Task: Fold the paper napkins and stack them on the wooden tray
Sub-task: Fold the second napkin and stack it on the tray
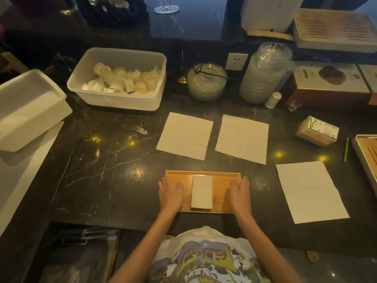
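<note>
A wooden tray (220, 177) lies on the dark marble counter right in front of me. A folded white napkin stack (201, 192) sits upright in its middle. My left hand (170, 194) rests flat over the tray's left end, fingers straight. My right hand (240, 193) lies over the tray's right end, fingers straight, palm turned inward. Neither hand holds anything. Three unfolded napkins lie flat on the counter: one (185, 135) beyond the tray, one (242, 138) to its right, and one (311, 192) at the near right.
A plastic tub of small cups (120, 78) stands at the back left, and a white box (28, 107) at the far left. Glass jars (206, 81) and a lid stack (263, 76) stand behind. A toothpick box (317, 131), a green pen (346, 149) and another tray (367, 154) are at the right.
</note>
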The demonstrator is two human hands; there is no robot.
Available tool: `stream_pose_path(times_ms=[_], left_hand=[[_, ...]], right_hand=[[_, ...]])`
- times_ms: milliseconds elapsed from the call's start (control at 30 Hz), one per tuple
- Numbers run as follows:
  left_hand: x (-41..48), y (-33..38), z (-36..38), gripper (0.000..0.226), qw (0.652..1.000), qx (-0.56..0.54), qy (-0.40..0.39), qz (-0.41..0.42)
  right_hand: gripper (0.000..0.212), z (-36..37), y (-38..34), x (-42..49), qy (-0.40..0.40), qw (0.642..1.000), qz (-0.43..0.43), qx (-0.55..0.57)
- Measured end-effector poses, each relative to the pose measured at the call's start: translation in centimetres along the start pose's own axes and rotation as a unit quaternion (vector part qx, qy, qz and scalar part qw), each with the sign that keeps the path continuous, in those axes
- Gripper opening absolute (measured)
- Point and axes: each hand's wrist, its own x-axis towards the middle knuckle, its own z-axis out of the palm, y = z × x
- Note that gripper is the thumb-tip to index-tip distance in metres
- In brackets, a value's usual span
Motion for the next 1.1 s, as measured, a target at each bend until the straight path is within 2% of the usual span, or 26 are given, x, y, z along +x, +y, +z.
stream_pose_path(times_ms=[100, 267, 333, 400, 500, 567, 633, 733, 900, 1033, 1067, 1100], left_hand=[[1.2, 0.1, -0.1, 0.054, 0.998, -0.053, -0.023, -0.014], [2.5, 1.1, -0.1, 0.033, 0.997, -0.074, -0.016, 0.005], [3.4, 1.9, -0.3, 0.029, 0.999, -0.051, -0.009, 0.005], [4.7, 2.8, -0.8, 0.035, 1.0, 0.003, 0.013, 0.007], [8.3, 4.5, -2.4, 0.039, 0.99, 0.078, 0.107, 0.053], [11.5, 6.3, -3.9, 0.035, 0.978, 0.111, 0.157, 0.084], [14.7, 7.9, -5.3, 0.033, 0.974, 0.12, 0.178, 0.074], [18.6, 9.5, -6.4, 0.037, 0.98, 0.126, 0.156, 0.009], [21.1, 9.5, -6.8, 0.051, 0.976, 0.186, 0.113, -0.036], [21.5, 9.6, -7.3, 0.028, 0.975, 0.203, 0.081, -0.036], [21.3, 9.8, -7.5, 0.022, 0.982, 0.171, 0.071, -0.026], [21.0, 10.2, -7.9, 0.018, 0.995, 0.087, 0.047, -0.015]], right_hand=[[0.063, -0.6, 0.3, 1.5, -0.018, 0.998, 0.06, 0.003], [0.06, -1.2, 0.2, 3.1, -0.007, 0.997, 0.073, 0.002], [0.054, -1.8, -0.5, 3.7, 0.0, 0.998, 0.069, 0.0], [0.051, -1.7, -1.1, 4.0, 0.021, 0.998, 0.037, -0.045], [0.046, -0.6, -3.4, 4.9, 0.076, 0.989, -0.066, -0.107], [0.03, 1.4, -6.3, 6.6, 0.046, 0.989, -0.102, -0.099], [0.023, 3.9, -9.2, 9.0, 0.013, 0.986, -0.104, -0.127], [0.033, 7.5, -12.6, 12.3, 0.004, 0.974, -0.083, -0.212], [0.028, 11.2, -14.1, 14.7, 0.033, 0.957, -0.027, -0.287], [0.021, 11.6, -14.1, 15.1, 0.037, 0.952, -0.043, -0.301], [0.019, 11.3, -14.2, 15.0, 0.032, 0.958, -0.055, -0.28], [0.016, 10.7, -14.4, 14.7, 0.021, 0.967, -0.072, -0.243]])
